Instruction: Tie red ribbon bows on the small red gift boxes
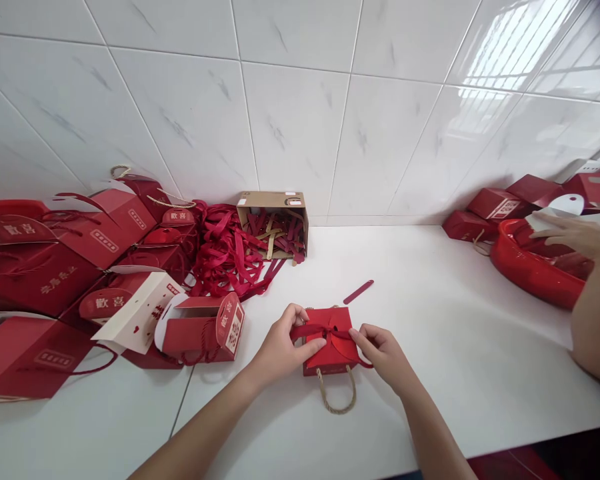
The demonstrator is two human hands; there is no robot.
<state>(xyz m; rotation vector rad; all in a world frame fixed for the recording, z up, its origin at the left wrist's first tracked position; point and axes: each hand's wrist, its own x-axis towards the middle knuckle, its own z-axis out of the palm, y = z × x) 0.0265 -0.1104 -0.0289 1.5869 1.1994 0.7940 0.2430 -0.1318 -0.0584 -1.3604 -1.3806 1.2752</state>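
Observation:
A small red gift box [333,350] with a rope handle [338,395] stands on the white table [430,347] in front of me. A dark red ribbon [320,330] runs across its top. My left hand [283,343] pinches the ribbon at the box's left side. My right hand [383,352] pinches the ribbon's other end at the right side. Just behind the box lies a loose dark red strip [359,291].
Finished red boxes [203,330] are piled at the left, beside a heap of red ribbons [225,257] and an open cardboard box of strips [275,223]. At the right, another person's hand [577,237] reaches over a red basin [535,270] near more red boxes [497,203].

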